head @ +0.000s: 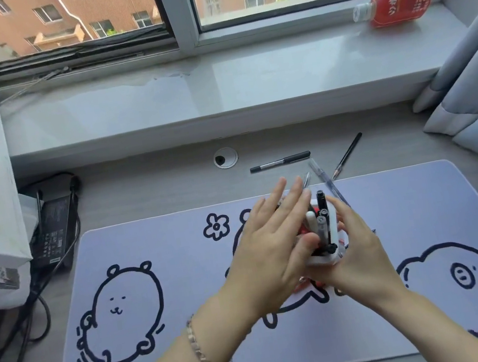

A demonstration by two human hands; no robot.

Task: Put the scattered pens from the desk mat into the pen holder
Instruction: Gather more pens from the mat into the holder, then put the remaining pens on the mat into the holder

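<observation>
A white pen holder [323, 258] stands on the lilac desk mat [184, 282], with several black, grey and white pens [321, 224] sticking up out of it. My right hand [354, 253] is wrapped around the holder from the right. My left hand [275, 243] lies flat against its left side, fingers straight and thumb pressed to the pens. Beyond the mat's far edge a black pen [280, 162] and a black pencil [347, 156] lie on the desk. A clear pen [326, 181] crosses the mat's far edge behind my right hand.
A grey windowsill [217, 88] runs behind the desk, with a red bottle [397, 3] lying on it at the right. A black power brick [53, 233] and cables sit at the left. Grey curtains [477, 102] hang at the right. A cable grommet [225, 158] is in the desk.
</observation>
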